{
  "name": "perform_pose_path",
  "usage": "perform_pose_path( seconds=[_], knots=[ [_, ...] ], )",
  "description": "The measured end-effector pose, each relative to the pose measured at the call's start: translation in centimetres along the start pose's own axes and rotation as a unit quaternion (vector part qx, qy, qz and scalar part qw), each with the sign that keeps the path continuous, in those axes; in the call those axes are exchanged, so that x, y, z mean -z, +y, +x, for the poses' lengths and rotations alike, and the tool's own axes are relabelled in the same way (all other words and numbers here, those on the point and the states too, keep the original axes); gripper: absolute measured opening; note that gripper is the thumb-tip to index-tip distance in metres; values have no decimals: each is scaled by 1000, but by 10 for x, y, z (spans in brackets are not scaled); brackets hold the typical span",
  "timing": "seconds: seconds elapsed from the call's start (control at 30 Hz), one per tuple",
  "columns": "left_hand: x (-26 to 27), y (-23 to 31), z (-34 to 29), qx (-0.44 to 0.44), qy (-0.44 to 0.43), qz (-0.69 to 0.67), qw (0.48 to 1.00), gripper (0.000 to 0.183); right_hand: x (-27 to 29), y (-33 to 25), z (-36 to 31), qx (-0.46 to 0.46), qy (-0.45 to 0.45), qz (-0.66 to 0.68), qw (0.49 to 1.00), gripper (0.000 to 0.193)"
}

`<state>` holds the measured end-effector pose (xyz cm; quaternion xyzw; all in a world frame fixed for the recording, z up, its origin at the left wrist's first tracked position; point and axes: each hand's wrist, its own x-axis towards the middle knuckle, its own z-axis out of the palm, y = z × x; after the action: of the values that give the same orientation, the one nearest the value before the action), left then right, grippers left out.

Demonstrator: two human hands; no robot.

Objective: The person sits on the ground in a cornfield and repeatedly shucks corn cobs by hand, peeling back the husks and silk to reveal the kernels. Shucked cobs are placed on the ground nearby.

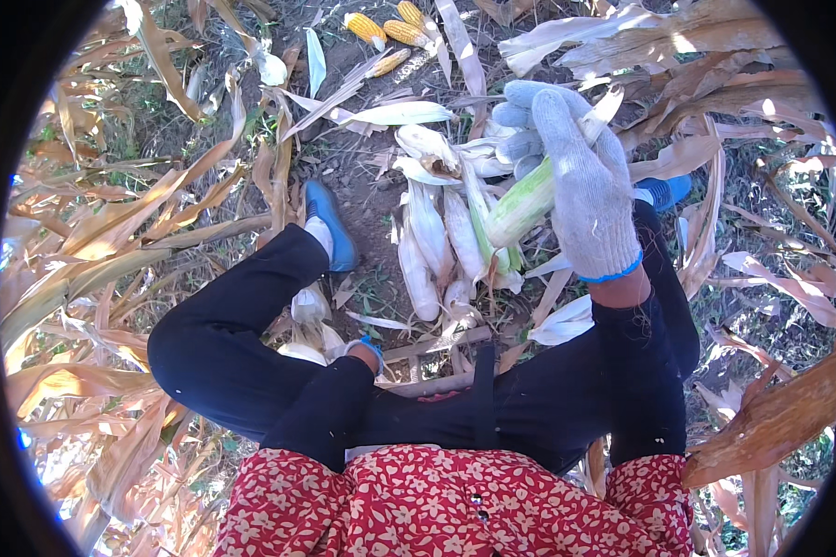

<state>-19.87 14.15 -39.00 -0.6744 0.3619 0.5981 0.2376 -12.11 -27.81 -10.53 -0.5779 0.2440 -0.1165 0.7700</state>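
My right hand (593, 190), in a pale grey knit glove with a blue cuff, is closed round an ear of corn (520, 206) in a green husk. The green end sticks out at the lower left of the hand, and a dry husk tip shows past the thumb. Below it on the ground lies a pile of ears in pale husks (429, 227). My left hand (366, 353) is low between my legs, beside more pale husks (311, 311). Only its wrist and blue cuff show well; the fingers are hidden.
Several bare yellow corn cobs (403, 32) lie on the soil at the far side. Dry corn stalks and leaves (93, 241) crowd both sides. My bent legs, with a blue shoe (331, 223) on the left, frame the pile.
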Motion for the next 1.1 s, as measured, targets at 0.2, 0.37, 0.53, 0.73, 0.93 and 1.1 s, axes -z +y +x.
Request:
perform_pose_path(
  seconds=[0.2, 0.37, 0.53, 0.73, 0.93, 1.1],
  knots=[
    [112, -18, -63, -88, 9, 147, 985, 30, 8, -1, -13, 6, -30, 16, 999, 33],
    [295, 34, -217, -18, 134, 88, 987, 41, 9, -1, -18, 11, -49, 30, 998, 31],
    [333, 51, -272, -238, 390, -244, 855, 71, 8, 3, -15, -48, -76, 161, 983, 37],
    [364, 74, -230, -310, 311, -439, 784, 34, 0, 27, -5, -52, 58, 213, 974, 37],
    [374, 82, -209, -274, 378, -341, 816, 28, 14, 51, -11, 73, -10, -85, 994, 30],
    [376, 84, -205, -169, 330, -348, 861, 43, 0, 59, -9, -105, -35, 126, 986, 42]
  ],
)
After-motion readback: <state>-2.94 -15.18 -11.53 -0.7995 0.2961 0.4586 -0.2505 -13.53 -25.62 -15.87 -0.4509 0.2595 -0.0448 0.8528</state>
